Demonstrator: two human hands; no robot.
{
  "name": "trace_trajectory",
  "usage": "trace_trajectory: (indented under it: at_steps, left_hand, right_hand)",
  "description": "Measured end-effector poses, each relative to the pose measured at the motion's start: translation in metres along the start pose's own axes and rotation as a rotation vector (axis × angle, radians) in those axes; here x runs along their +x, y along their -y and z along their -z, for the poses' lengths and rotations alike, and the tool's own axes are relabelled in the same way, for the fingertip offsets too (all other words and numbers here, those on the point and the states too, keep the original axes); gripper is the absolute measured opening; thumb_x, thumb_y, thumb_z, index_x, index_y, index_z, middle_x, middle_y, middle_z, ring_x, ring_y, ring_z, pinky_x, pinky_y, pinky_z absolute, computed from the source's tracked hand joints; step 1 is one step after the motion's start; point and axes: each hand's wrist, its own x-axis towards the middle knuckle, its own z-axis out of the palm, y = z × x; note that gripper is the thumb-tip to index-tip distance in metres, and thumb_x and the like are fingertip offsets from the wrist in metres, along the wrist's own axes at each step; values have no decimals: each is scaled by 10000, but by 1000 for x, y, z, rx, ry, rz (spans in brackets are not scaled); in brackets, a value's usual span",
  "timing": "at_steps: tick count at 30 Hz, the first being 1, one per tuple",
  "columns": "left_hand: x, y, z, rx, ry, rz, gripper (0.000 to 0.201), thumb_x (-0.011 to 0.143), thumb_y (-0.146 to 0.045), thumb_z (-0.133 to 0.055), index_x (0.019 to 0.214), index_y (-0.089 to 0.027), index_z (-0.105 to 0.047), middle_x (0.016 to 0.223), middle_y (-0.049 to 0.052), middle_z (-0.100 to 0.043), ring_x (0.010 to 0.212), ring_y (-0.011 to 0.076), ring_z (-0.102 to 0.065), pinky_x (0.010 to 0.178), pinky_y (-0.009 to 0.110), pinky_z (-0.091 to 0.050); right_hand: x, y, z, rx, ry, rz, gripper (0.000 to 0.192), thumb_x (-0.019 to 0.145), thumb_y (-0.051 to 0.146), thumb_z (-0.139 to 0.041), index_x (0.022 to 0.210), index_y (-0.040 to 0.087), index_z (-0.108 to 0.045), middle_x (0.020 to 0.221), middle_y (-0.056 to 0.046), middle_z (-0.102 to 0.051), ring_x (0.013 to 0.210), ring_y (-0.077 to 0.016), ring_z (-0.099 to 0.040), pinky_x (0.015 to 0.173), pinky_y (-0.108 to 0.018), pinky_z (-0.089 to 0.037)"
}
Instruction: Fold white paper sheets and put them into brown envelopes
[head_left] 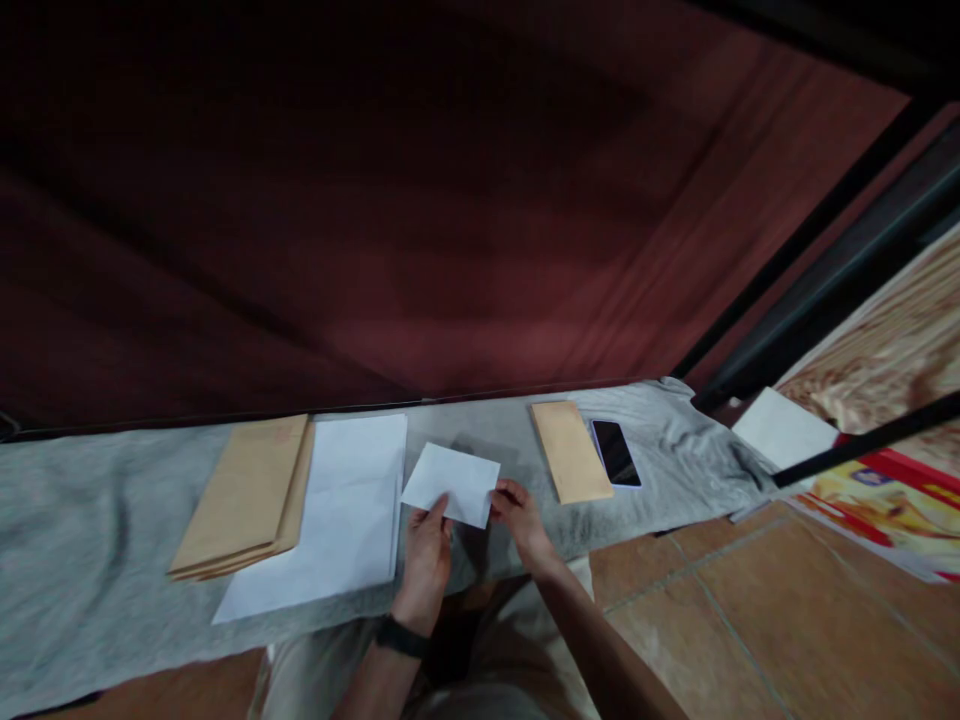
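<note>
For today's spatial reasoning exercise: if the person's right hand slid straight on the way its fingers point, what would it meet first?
The right hand already grips the folded white paper; beyond it, probably the white sheet stack, though depth is unclear.

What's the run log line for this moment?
left hand: holds folded white paper | right hand: holds same paper | below: grey cloth

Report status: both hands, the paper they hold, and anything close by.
Left hand and right hand both grip folded white paper above grey cloth. White sheets lie left of it, single brown envelope right. Nothing blocking.
</note>
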Motion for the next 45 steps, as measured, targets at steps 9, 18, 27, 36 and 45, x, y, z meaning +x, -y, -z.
trace_trajectory:
  at_steps: [9, 18, 27, 36, 45]
  left_hand:
    - [27, -6, 35, 488, 37, -330, 550, 728, -293, -689, 1255, -187, -572, 735, -52, -611, 557, 121, -585, 559, 275, -508]
    - [24, -9, 41, 1244, 16, -628, 418, 896, -285, -543, 1296, -187, -609, 930, 76, -731, 773, 210, -683, 726, 336, -538]
    - [-3, -4, 38, 1596, 9, -940, 424, 990, -259, -403, 1374, -168, -556, 1348, 172, -598, 1088, 279, -660, 896, 421, -549]
    - [-19, 34, 60, 1732, 263, -1086, 595, 993, -417, -462, 1501, -109, -438, 1593, 206, -397, 1493, 326, -354, 1186, 511, -361]
    - [-19, 37, 62, 1805, 289, -1093, 602, 969, -271, -434, 1539, -84, -374, 1615, 202, -344, 1533, 314, -240, 1225, 534, -314]
  right_hand:
    - [31, 2, 14, -299, -35, 142, 260, 744, 372, -582, 882, 183, -697, 777, -24, -685, 695, -176, -598, 632, -272, -471]
    - [33, 4, 12, -771, -67, 296, 289, 894, 251, -493, 1068, 177, -712, 937, -94, -747, 824, -223, -696, 748, -300, -509]
    - [30, 3, 11, -918, -64, 302, 325, 941, 223, -470, 1178, 157, -683, 941, -112, -759, 832, -223, -721, 736, -281, -513]
    - [28, 8, 12, -899, -38, 271, 348, 952, 216, -439, 1207, 119, -655, 1023, -139, -734, 919, -240, -707, 831, -327, -525]
    - [-15, -3, -12, -947, 224, 596, 432, 1044, 259, -378, 1434, 175, -542, 1448, -121, -567, 1374, -212, -490, 1179, -400, -386]
